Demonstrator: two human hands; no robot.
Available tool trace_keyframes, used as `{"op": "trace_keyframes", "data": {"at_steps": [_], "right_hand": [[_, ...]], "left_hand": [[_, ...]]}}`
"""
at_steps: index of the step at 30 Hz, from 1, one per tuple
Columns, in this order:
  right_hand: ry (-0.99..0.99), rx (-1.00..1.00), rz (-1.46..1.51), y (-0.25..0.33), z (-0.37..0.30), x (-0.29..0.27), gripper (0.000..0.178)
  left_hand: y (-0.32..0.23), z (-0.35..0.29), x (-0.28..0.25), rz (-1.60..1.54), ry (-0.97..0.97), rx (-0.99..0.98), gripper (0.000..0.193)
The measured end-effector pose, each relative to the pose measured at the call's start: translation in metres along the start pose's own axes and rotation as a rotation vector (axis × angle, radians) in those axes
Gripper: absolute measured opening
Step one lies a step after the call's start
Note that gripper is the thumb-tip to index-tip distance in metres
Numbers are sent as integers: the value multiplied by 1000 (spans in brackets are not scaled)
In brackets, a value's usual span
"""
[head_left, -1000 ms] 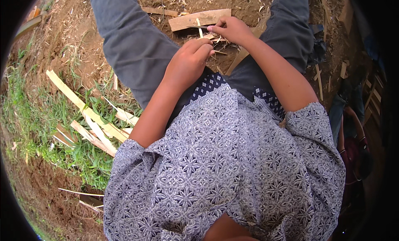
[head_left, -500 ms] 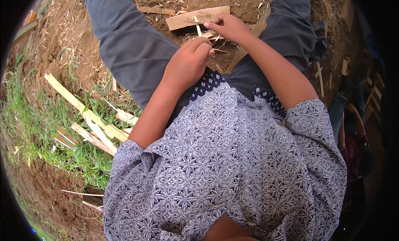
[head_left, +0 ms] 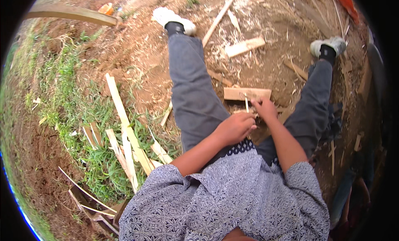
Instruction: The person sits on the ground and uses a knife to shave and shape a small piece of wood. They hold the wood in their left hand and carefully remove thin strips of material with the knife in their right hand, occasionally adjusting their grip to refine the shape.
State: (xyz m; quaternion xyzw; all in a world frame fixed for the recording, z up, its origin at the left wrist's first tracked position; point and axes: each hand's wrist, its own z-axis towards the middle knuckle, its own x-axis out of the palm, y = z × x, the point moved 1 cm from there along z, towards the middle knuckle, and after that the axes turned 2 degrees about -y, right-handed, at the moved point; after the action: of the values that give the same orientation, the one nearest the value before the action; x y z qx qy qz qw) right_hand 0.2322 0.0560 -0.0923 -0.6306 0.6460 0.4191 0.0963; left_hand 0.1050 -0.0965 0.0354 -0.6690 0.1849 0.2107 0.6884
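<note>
Looking down with the head view, I see the left hand (head_left: 237,128) with its fingers curled in, seemingly closed on the near end of a thin pale strip (head_left: 247,105). The strip lies on the far side of that hand, its long axis running near to far, the far end leaning a little left across the face of a short board (head_left: 259,92). That board lies left to right, so the two cross nearly square.

The right hand (head_left: 266,110) sits just right of the strip, farther out than the left and close by the board's right half. Its fingers are bent, but I can't tell how tightly they meet or whether they hold anything.

Away to the left, longer wood slats (head_left: 131,127) lie on grass (head_left: 106,170); a flat offcut (head_left: 245,46) lies well beyond the board.
</note>
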Motion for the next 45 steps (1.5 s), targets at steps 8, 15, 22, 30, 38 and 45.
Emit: {"op": "trace_keyframes", "data": {"at_steps": [8, 15, 22, 30, 38, 45], "right_hand": [[78, -112, 62, -6, 23, 17, 49], [153, -315, 214, -5, -2, -2, 27], [231, -273, 232, -1, -3, -5, 25], [233, -389, 359, -18, 15, 9, 28], [221, -241, 256, -9, 9, -8, 34], [271, -146, 125, 14, 13, -9, 36]], "left_hand": [[1, -3, -7, -38, 82, -84, 24], [8, -5, 2, -28, 56, -49, 25], [10, 1, 1, -42, 40, -33, 24], [10, 2, 9, 9, 130, -21, 25], [4, 2, 2, -2, 111, -100, 29], [8, 1, 6, 45, 65, -82, 34]]}}
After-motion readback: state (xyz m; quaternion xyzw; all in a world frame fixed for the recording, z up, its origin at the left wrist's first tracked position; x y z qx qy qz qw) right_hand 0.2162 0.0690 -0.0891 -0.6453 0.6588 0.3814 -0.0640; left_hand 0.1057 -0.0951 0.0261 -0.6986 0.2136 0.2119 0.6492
